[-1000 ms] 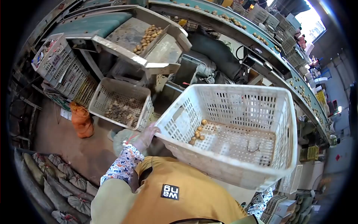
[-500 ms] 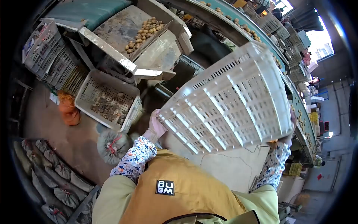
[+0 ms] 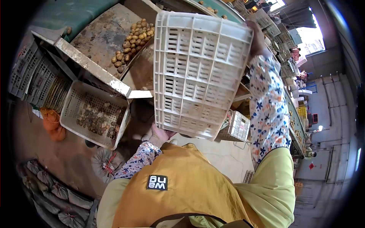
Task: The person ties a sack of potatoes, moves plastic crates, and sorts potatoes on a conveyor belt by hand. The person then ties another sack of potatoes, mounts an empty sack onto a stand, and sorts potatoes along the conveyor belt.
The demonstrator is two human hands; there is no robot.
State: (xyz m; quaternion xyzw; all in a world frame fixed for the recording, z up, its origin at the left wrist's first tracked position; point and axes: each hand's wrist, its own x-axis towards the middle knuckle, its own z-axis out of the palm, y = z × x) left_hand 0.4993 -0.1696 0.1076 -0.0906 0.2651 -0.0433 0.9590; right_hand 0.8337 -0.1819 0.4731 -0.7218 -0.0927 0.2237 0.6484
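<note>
A white slatted plastic crate [image 3: 197,72] is held up in front of my chest, its latticed outside turned towards me. My left hand [image 3: 161,135] is closed on its lower left corner, fingers partly hidden. Up at the crate's top right corner, my right hand [image 3: 257,40] grips the edge with the arm stretched forward. Behind the crate, potatoes [image 3: 133,40] lie in a heap on the dirty sorting chute [image 3: 100,28]; the crate covers part of that chute. What the crate contains, if anything, is hidden from me.
Below the chute stands another crate [image 3: 66,114] with small dark potatoes and debris. Stacked crates [image 3: 36,76], an orange mesh bag [image 3: 53,123] and a tied sack [image 3: 104,161] are on the left. A conveyor [image 3: 296,127] runs along the right, beside a smaller crate [image 3: 237,127].
The crate has swung up and left, turning more upright in front of the chute. My right hand has risen and reached forward with it; my left hand stays at the low corner.
</note>
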